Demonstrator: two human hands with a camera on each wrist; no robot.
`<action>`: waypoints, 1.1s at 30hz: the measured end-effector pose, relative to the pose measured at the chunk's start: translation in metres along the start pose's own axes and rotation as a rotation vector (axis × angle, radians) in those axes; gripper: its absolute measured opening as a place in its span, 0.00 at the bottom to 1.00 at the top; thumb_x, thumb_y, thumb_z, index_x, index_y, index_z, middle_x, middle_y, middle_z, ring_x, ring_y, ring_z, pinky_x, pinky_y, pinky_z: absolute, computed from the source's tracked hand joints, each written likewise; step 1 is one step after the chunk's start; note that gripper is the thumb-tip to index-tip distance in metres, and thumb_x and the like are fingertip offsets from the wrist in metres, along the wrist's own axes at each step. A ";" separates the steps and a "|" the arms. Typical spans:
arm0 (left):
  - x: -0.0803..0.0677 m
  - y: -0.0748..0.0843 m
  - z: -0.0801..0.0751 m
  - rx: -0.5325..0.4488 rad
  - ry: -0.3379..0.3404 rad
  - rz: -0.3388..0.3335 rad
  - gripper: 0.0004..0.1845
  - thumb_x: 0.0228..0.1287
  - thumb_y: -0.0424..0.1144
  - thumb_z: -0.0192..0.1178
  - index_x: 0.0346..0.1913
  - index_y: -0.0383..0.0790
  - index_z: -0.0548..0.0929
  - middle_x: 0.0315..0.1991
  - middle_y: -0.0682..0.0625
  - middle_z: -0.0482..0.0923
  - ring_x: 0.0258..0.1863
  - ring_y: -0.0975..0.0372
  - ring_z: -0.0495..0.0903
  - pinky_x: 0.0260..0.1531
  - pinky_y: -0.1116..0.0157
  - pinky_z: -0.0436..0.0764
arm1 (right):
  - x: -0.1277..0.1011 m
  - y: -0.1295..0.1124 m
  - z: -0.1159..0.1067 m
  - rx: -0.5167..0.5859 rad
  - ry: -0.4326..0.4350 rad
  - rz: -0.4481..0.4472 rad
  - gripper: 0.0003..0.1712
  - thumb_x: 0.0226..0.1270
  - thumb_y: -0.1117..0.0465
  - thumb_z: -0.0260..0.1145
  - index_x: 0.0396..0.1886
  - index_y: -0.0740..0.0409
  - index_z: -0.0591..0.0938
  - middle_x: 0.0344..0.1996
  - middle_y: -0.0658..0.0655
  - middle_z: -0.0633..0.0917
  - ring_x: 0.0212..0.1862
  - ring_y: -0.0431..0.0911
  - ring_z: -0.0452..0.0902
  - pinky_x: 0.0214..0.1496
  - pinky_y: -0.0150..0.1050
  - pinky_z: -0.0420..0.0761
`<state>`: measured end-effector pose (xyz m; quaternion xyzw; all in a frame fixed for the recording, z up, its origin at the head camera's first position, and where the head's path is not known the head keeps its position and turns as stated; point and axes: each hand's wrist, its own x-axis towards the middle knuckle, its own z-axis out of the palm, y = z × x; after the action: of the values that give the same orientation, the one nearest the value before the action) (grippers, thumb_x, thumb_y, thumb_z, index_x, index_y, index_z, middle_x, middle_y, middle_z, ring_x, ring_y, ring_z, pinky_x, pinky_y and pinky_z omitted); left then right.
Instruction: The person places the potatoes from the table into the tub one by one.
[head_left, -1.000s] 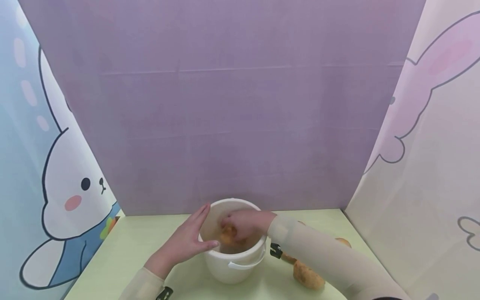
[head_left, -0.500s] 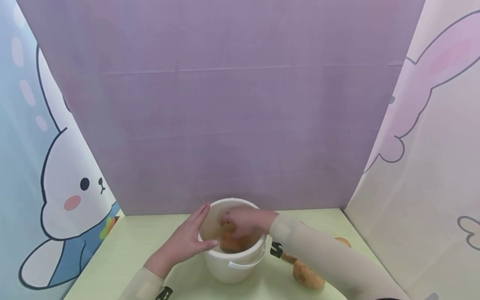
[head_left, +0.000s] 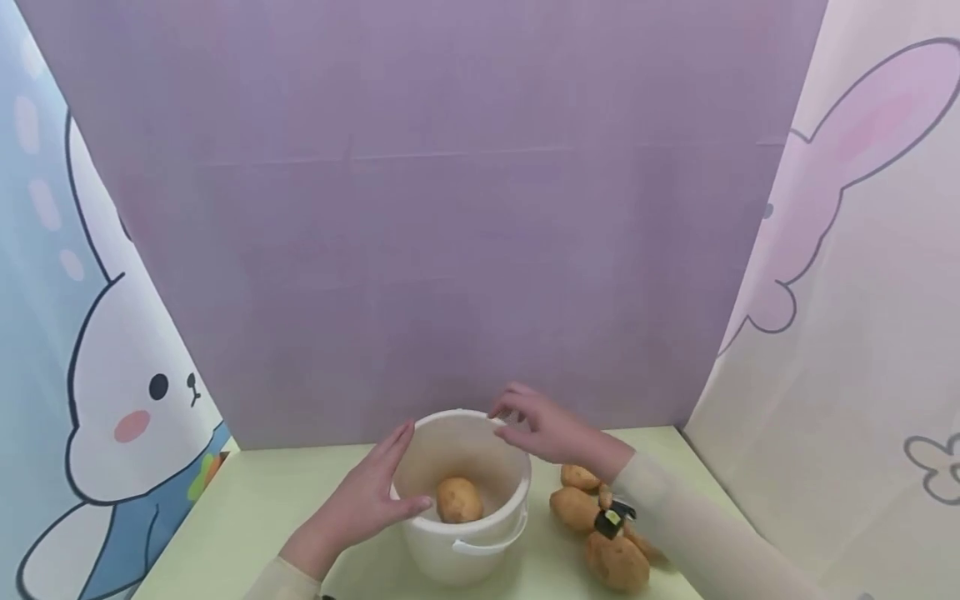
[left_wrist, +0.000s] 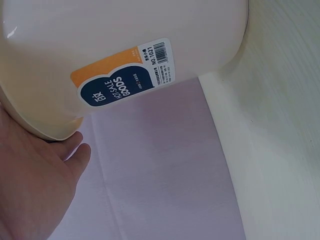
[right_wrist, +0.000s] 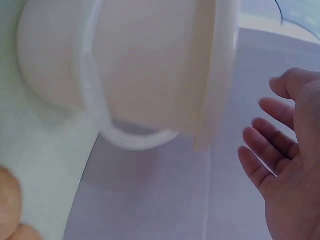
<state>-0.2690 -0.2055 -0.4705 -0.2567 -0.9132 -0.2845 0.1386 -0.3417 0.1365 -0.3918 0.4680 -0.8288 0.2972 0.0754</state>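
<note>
At the bucket's (head_left: 459,533) left wall, the left hand (head_left: 365,500) is being pressed with straight fingers for steadiness, while the right hand (head_left: 546,429) is being held above the far rim, fingers spread and gripping nothing; the potato (head_left: 459,499) is lying inside.

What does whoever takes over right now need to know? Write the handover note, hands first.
Left hand: open, flat against the left side of the round white plastic bucket, thumb on its rim.
Right hand: open and empty, above the bucket's far right rim.
Things: one tan potato lies inside the bucket. At least three more tan potatoes lie on the pale green tabletop to the bucket's right, beside the right forearm.
Done: one potato is in the bucket.
Left: the potatoes on the tabletop are not yet in the bucket.
</note>
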 end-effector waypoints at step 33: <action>-0.002 0.003 -0.002 -0.016 -0.005 -0.018 0.64 0.65 0.70 0.72 0.89 0.32 0.56 0.87 0.34 0.56 0.82 0.34 0.62 0.74 0.29 0.69 | -0.129 0.047 0.006 0.018 0.082 0.308 0.14 0.77 0.60 0.74 0.59 0.48 0.85 0.55 0.49 0.84 0.58 0.58 0.80 0.59 0.59 0.84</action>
<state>-0.2653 -0.2055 -0.4682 -0.2504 -0.9134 -0.2925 0.1320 -0.3082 0.2452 -0.4688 0.3235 -0.8844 0.3314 0.0583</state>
